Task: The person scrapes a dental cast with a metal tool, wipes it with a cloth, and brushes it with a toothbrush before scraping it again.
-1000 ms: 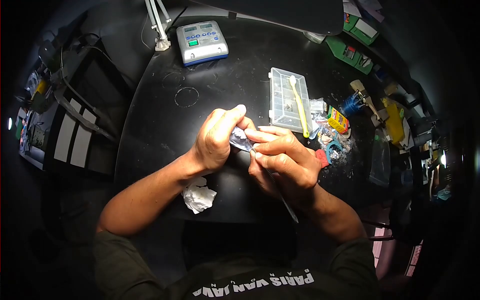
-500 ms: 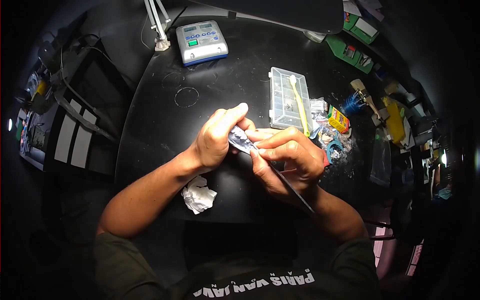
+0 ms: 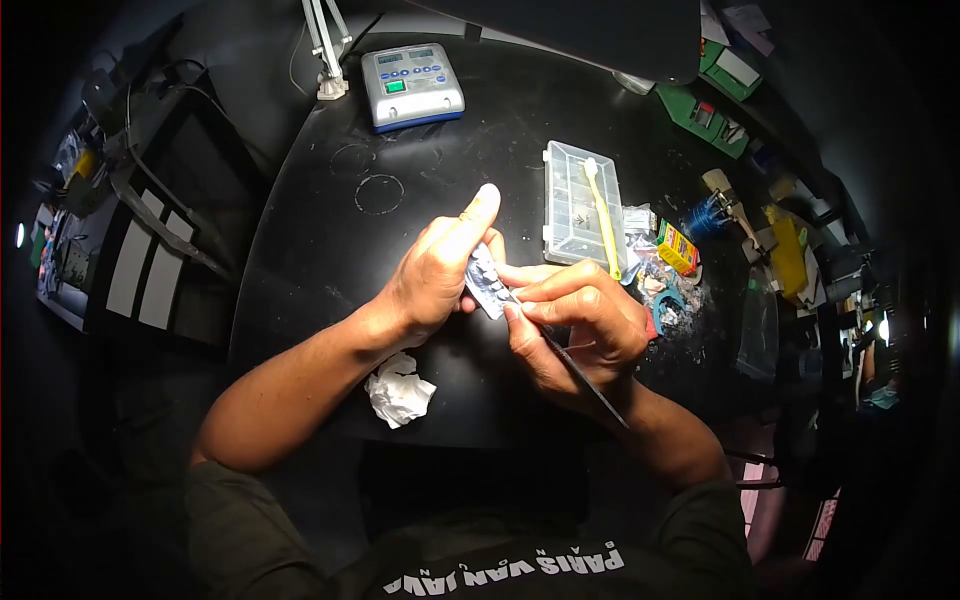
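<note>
My left hand (image 3: 435,275) is closed around a small pale grey-blue piece (image 3: 484,283) with an uneven, dark-marked surface. Its thumb points up, and part of the piece is hidden in the palm. My right hand (image 3: 590,325) pinches a thin dark rod-shaped tool (image 3: 592,388), held like a pencil, its shaft running back past the wrist. The tool's front end is at the lower right edge of the piece, where fingertips partly cover it; I cannot make out its tip. A crumpled white tissue (image 3: 400,391) lies below my left wrist.
A clear compartment box (image 3: 565,245) with a yellow toothbrush (image 3: 604,215) on it lies beyond my right hand. Beside it are a yellow-green small box (image 3: 678,248), debris and a blue ring-shaped item (image 3: 668,303). At the back stand a grey control unit (image 3: 415,90) and lamp arm (image 3: 328,60).
The piece has turned in my left hand, so more of its face shows. My left thumb stands more upright. The right hand keeps its pinch on the tool, and the view has shifted slightly.
</note>
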`<state>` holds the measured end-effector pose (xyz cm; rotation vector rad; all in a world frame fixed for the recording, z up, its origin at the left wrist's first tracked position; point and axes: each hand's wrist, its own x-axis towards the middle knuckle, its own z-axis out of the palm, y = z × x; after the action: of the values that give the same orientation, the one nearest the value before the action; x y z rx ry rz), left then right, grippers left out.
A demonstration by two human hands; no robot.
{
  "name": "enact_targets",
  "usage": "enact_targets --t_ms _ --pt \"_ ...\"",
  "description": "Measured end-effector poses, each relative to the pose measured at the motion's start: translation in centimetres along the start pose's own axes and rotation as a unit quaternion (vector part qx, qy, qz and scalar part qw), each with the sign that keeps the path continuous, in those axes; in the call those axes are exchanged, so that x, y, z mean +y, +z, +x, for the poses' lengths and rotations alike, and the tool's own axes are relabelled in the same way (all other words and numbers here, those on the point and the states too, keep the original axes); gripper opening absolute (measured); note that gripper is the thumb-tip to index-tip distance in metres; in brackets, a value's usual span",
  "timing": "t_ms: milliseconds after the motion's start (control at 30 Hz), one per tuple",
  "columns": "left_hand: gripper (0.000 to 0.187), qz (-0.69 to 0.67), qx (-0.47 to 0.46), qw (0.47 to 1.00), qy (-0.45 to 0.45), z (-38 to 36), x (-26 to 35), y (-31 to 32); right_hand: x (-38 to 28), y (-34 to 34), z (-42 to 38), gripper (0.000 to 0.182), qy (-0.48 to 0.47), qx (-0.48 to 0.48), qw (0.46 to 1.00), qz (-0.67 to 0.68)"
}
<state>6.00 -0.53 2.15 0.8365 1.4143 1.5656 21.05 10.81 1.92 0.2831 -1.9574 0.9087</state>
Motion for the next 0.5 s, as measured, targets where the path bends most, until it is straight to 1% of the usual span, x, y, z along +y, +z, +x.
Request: enact_targets --t_ms 67,167,267,367,467,500 --pt "0.081 0.006 0.010 1.000 0.006 -0.03 0.01 0.14 -0.07 -0.02 -0.04 0.019 0.008 -0.004 1.000 0.000" --pt "0.079 0.054 0.005 0.997 0.051 -0.12 -0.20 -0.06 0.10 -0.03 -0.22 0.019 0.019 -0.004 1.000 0.015" --pt "0.077 0.073 0.005 0.994 0.084 -0.31 0.32 0.24 0.19 0.04 -0.44 0.019 0.035 0.003 0.999 0.042" --pt "0.072 0.082 -0.007 0.991 0.104 -0.25 0.05 0.11 0.02 0.01 -0.29 0.018 0.039 0.003 0.998 0.048" --pt "0.067 0.129 0.000 0.977 0.172 -0.10 -0.08 0.10 0.13 0.10 -0.34 0.017 0.043 0.012 0.998 0.053" --pt "0.066 0.133 0.006 0.976 0.172 -0.13 -0.16 0.12 0.20 0.13 -0.45 0.017 0.046 0.016 0.997 0.057"
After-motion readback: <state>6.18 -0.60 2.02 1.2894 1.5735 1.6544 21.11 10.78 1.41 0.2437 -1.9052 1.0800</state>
